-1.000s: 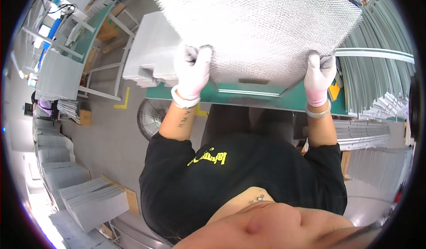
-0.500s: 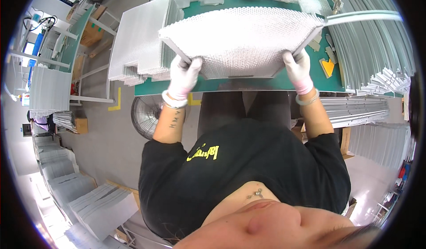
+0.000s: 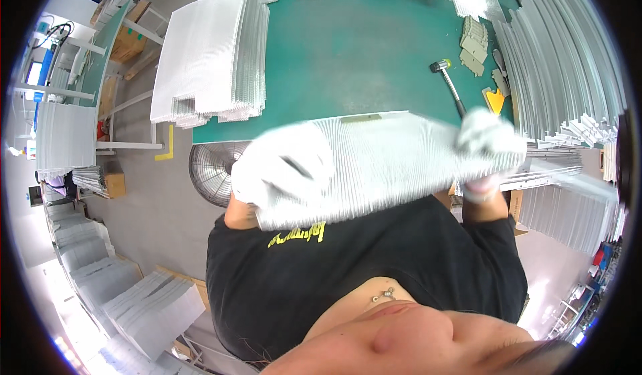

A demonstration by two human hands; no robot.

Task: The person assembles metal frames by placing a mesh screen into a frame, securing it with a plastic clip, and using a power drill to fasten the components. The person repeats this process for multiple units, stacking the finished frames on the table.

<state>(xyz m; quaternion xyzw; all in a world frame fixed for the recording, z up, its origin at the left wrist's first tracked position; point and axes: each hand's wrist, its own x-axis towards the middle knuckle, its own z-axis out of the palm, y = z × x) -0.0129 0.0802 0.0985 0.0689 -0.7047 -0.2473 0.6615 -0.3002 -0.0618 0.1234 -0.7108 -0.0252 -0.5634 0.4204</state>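
Note:
A silvery pleated mesh panel (image 3: 388, 164) is held up close to my chest, over the near edge of the green table. Its left end is gripped by my left hand (image 3: 284, 164), in a white glove, with the fingers closed around it. My right hand (image 3: 487, 134), also gloved and smeared by motion, closes on the right end. A pale long strip (image 3: 575, 174), blurred, sticks out to the right past that hand; how it joins the panel I cannot tell. Beyond my right hand a hammer (image 3: 448, 84) lies on the table.
On the green tabletop (image 3: 354, 54) a stack of mesh sheets (image 3: 200, 54) stands at the left. Grey-green notched plates (image 3: 473, 47) and a yellow scraper (image 3: 494, 100) lie to the right, beside a mass of long white strips (image 3: 562, 67). A floor fan (image 3: 214, 174) stands below the left edge.
The panel has come off the table toward my chest and tilted, its left end lower. Both hands came with it. The hammer now shows, and the strip at the right swung down toward me.

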